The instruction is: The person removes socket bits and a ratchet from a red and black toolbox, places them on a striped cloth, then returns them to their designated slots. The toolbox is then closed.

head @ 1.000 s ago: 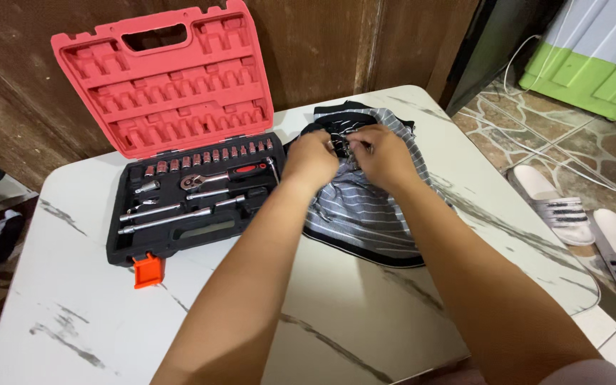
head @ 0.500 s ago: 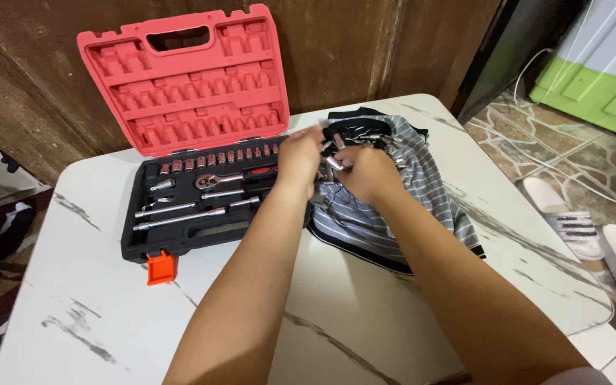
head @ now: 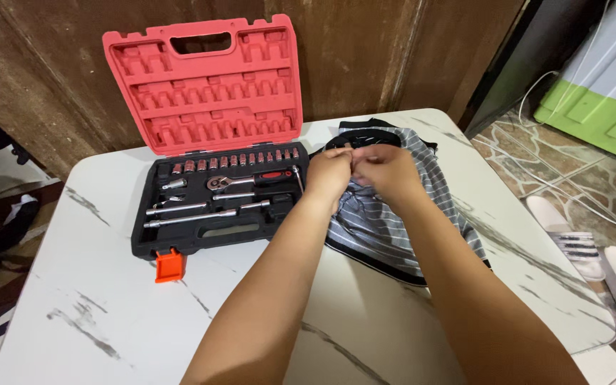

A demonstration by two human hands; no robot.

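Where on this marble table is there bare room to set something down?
Bare marble table lies in front of the tool case toward the near left edge, and a strip right of the striped cloth. It is crowded at the back, where left hand and right hand meet over the cloth.

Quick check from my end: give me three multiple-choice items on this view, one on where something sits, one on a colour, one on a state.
1. Where does the striped cloth lie relative to the tool case?
A. left of it
B. right of it
C. inside it

2. What colour is the case lid?
A. blue
B. yellow
C. red

3. How is the tool case?
A. open, lid upright
B. shut and latched
C. upside down

Answers:
1 B, the cloth lies on the marble table to the case's right, under the left hand and right hand.
2 C, the lid is red above a black tray.
3 A, the lid stands against the wooden wall, with the ratchet and sockets exposed.
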